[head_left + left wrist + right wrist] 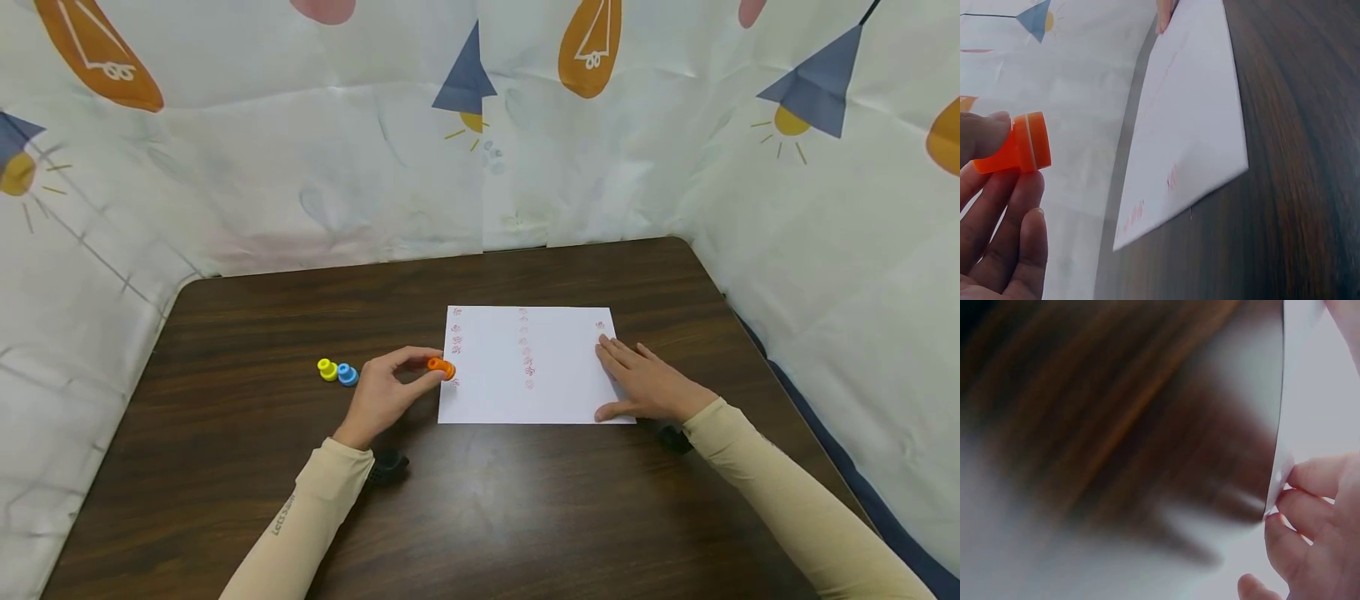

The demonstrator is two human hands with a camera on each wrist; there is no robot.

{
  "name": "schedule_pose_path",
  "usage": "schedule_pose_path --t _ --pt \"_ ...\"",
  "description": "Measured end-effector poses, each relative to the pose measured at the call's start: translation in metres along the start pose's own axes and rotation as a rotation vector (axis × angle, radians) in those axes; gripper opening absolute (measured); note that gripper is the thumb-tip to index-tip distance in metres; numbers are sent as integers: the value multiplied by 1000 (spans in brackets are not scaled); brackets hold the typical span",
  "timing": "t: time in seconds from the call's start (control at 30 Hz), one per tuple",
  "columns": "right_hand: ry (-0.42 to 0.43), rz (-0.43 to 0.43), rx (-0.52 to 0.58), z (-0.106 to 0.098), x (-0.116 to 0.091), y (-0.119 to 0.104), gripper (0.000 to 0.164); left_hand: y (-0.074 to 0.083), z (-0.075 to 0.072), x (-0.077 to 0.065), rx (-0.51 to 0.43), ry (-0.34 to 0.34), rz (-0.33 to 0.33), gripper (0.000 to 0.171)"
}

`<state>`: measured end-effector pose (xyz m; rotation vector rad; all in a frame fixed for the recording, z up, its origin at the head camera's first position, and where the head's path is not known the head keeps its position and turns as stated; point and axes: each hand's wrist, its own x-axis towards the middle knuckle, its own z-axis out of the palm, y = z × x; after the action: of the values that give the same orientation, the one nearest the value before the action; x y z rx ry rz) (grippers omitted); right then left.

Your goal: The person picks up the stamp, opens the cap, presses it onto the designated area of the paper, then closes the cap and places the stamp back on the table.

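Observation:
Between thumb and fingers, my left hand (388,392) pinches a small orange stamp (1016,147) at the left edge of a white sheet of paper (487,404). The stamp's wide end points toward the paper in the head view. Small red prints (529,367) run in columns down the left and middle of the sheet, with one near its top right corner. My right hand (645,385) lies on the sheet's right side, fingers extended and thumb apart; the right wrist view has its fingers (1310,512) along the paper's edge.
Left of my left hand stand a yellow stamp (327,369) and a blue stamp (347,375), side by side on the dark wooden table (247,333). A white printed curtain (337,183) hangs behind the table and along its sides.

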<state>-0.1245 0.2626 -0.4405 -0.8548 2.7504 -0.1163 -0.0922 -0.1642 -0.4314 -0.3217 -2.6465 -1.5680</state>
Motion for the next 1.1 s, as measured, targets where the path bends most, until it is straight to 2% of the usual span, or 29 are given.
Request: schedule_pose_path --t 0.7,1.1 --pt "-9 -54 17 3 10 -33 116 10 19 10 -115 9 -54 34" --pt "-6 -100 24 4 16 -42 118 11 20 11 -147 -1 -39 33"
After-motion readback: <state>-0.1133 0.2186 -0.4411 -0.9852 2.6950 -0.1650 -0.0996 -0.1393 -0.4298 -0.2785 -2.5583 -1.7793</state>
